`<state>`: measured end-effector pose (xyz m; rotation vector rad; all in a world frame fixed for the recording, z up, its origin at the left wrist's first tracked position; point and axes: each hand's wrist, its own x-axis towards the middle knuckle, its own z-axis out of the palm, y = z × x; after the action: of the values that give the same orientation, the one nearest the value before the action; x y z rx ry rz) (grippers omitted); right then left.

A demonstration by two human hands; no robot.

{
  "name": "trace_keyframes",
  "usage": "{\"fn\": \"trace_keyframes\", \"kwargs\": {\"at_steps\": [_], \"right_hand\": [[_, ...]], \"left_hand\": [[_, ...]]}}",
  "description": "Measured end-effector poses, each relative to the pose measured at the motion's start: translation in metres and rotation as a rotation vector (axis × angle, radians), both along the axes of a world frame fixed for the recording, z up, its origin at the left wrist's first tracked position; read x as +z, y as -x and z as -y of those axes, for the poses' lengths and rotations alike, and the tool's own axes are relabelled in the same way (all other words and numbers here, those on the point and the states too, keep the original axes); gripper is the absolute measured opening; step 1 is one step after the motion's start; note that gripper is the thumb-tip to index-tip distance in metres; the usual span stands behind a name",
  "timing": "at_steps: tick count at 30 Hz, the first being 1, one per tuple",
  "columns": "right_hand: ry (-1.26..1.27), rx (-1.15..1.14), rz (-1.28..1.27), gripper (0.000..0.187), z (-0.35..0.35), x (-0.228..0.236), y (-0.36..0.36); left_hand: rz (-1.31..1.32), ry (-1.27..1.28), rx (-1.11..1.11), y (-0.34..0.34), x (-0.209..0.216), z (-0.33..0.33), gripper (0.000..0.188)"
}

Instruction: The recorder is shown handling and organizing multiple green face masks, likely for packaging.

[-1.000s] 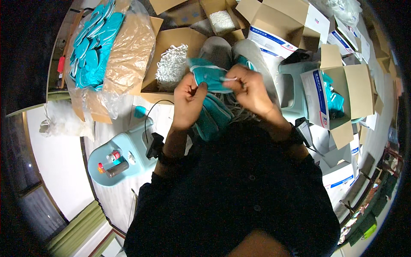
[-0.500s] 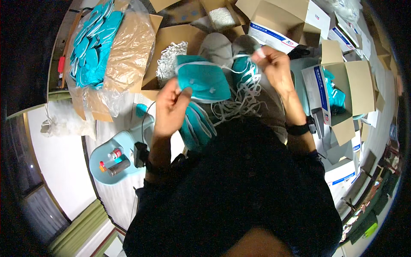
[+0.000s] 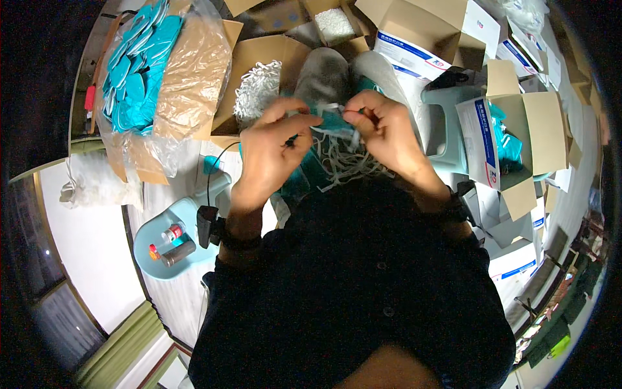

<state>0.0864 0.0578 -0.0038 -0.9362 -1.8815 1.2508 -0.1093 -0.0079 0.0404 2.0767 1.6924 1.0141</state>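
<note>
My left hand [image 3: 275, 139] has its fingers curled and slightly smeared by motion, their tips at the left edge of a teal face mask [image 3: 334, 121]. What they pinch is hidden. My right hand [image 3: 385, 133] pinches a white strap [image 3: 355, 137] at the mask's right edge. Blur softens the mask between the two hands. Below them, a tangle of loose white straps [image 3: 346, 162] lies across my lap. More teal masks [image 3: 295, 185] rest on my lap, partly behind my left hand.
On the left, a plastic-lined carton [image 3: 194, 78] holds many teal masks [image 3: 139, 78]. White straps [image 3: 258, 91] fill another box. A pale blue stool [image 3: 146, 249] bears bottles. At right stand an open carton [image 3: 544, 129] with masks and a grey-green stool [image 3: 447, 129].
My right hand has come down and left, close to my left hand. The mask, earlier held up facing me in my left hand, is now lower between both hands and tilted.
</note>
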Motion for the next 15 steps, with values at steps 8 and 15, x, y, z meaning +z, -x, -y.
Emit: {"fn": "trace_keyframes", "kwargs": {"at_steps": [8,15], "right_hand": [[0.332,0.05,-0.543,0.013,-0.012,0.016,-0.001],[0.22,0.225,-0.305,0.032,-0.004,0.012,0.004]], "left_hand": [[0.264,-0.039,-0.102,-0.001,0.001,0.002,0.026],[0.384,-0.043,-0.094,-0.001,-0.001,0.005,0.022]]}}
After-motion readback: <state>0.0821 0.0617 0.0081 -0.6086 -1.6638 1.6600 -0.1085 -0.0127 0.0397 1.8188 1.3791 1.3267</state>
